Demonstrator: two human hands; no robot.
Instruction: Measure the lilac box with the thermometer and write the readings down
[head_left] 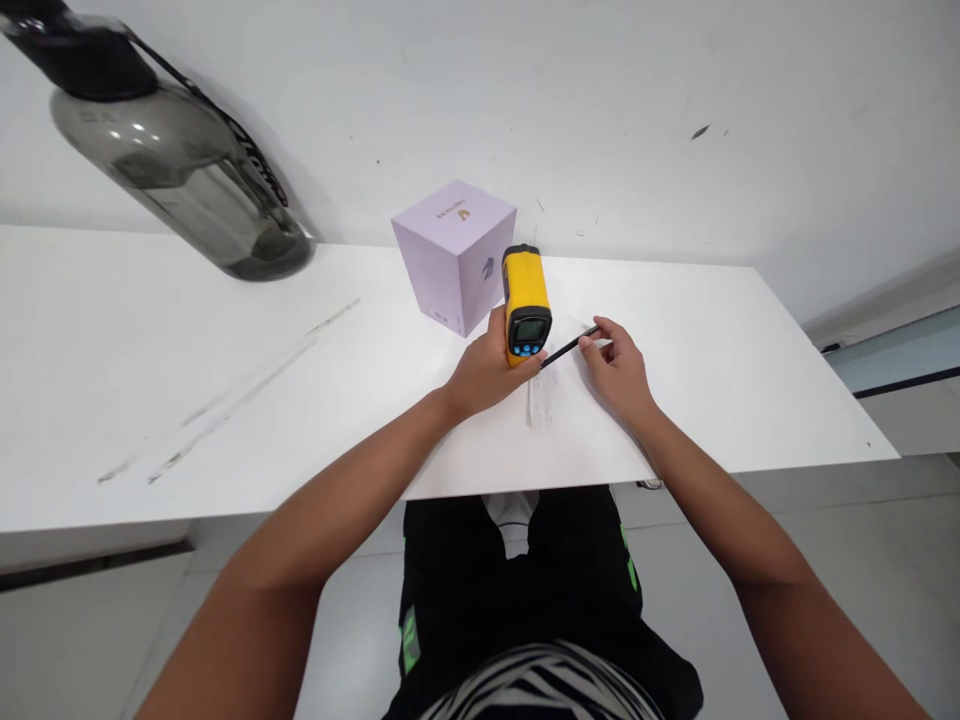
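Note:
My left hand [486,368] is wrapped around a yellow and black infrared thermometer [527,290], its small grey screen and blue buttons facing me. A thin black pen [564,350] slants from near my left thumb to my right hand [615,365], which pinches its far end between thumb and fingers. I cannot tell whether the left thumb touches the pen. Below the pen, a slip of paper [541,405] with faint marks lies on the white table. A lilac box [442,262] with a small emblem stands just behind and left of the thermometer.
A large grey see-through water bottle [180,170] with a black cap and strap stands at the back left, against the white wall [600,130]. Dark scuff marks run across the left of the white table [247,430]. The table's right edge is angled.

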